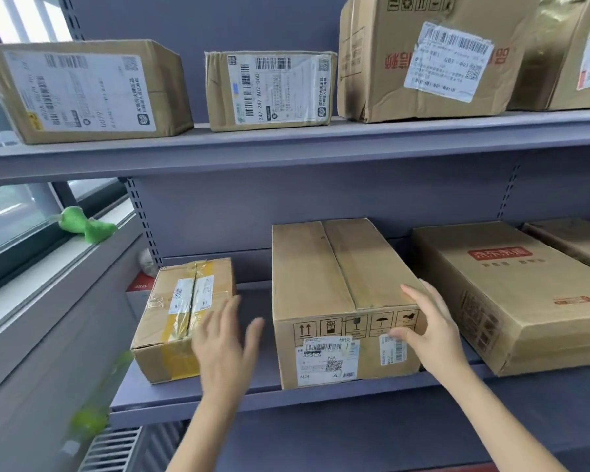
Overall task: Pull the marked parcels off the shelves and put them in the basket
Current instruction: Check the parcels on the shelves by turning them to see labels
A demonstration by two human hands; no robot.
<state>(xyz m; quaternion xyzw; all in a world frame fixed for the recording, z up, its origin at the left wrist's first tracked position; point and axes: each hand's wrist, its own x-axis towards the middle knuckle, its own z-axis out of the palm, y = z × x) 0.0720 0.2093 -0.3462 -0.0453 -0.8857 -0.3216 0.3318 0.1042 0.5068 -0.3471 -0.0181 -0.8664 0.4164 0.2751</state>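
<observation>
Left hand (223, 345): fingers spread and straight, blurred, holding nothing; hovers in front of the gap between the taped parcel and the tall parcel on the lower shelf (252, 400).
Taped parcel (181, 321): small carton, yellow and clear tape, white label on top; lies at the left end of the lower shelf, skewed.
Tall parcel (338, 294): long carton, middle of the lower shelf, handling symbols and 2 barcode labels on its near face.
Right hand (430, 332): fingers lie along the right side of the tall parcel at its near upper corner, thumb on the near face; a loose, partly open hold.
Flat parcel (504, 294): red printed logo, just right of the tall parcel; 1 more carton behind it at the frame edge.
Upper shelf (286, 144): 4 labelled cartons in a row, the rightmost cut off.
Window sill, far left: green object (86, 224), kind unclear.
Basket: not visible.
</observation>
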